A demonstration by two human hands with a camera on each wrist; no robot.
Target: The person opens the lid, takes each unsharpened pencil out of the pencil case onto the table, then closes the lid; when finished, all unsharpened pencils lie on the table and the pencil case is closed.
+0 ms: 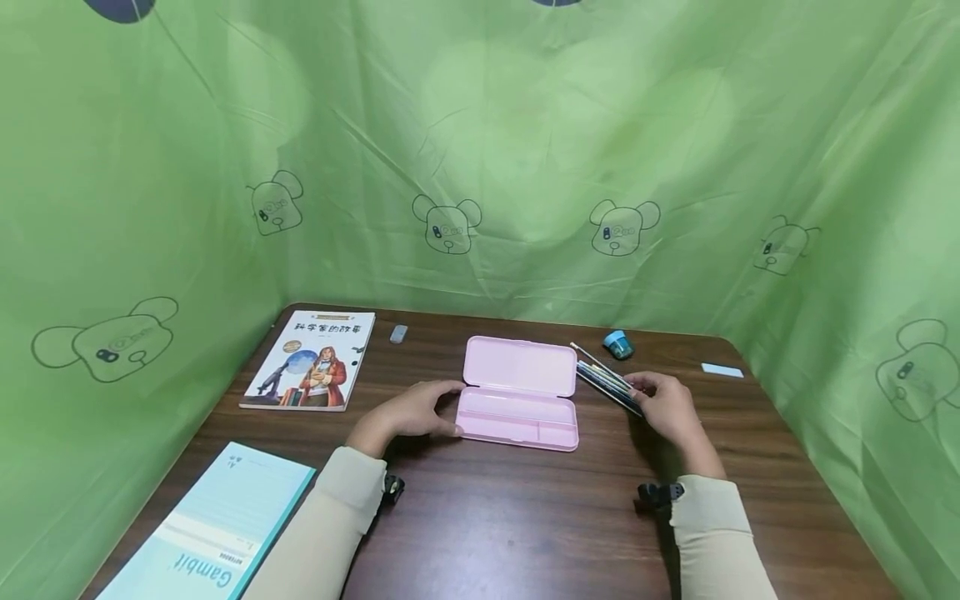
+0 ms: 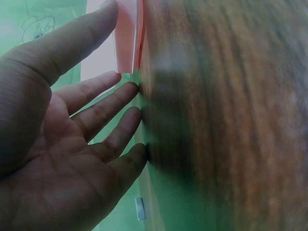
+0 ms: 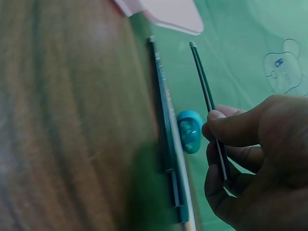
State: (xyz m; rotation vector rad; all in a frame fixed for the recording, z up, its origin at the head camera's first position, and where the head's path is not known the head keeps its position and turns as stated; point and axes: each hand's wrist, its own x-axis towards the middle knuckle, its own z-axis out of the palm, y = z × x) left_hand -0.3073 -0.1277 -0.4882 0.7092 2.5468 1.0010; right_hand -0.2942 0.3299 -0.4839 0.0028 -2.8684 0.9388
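A pink pencil case (image 1: 517, 408) lies open on the table, its lid folded back and its compartments bare. My left hand (image 1: 416, 408) rests at the case's left side, thumb and fingertips right at its edge; the left wrist view shows relaxed, spread fingers (image 2: 103, 108). My right hand (image 1: 666, 407) is just right of the case. It pinches one dark pencil (image 3: 202, 77) between thumb and fingers, raised above the others. Several more pencils (image 1: 600, 379) lie in a loose bundle beneath, beside the case.
Behind the pencils stands a teal pencil sharpener (image 1: 618, 345). A white strip-like piece (image 1: 722, 370) lies far right, a small grey-blue block (image 1: 398, 334) at the back. On the left are an illustrated book (image 1: 307, 362) and a light-blue notebook (image 1: 213, 517). Green curtain (image 1: 525, 167) surrounds the table.
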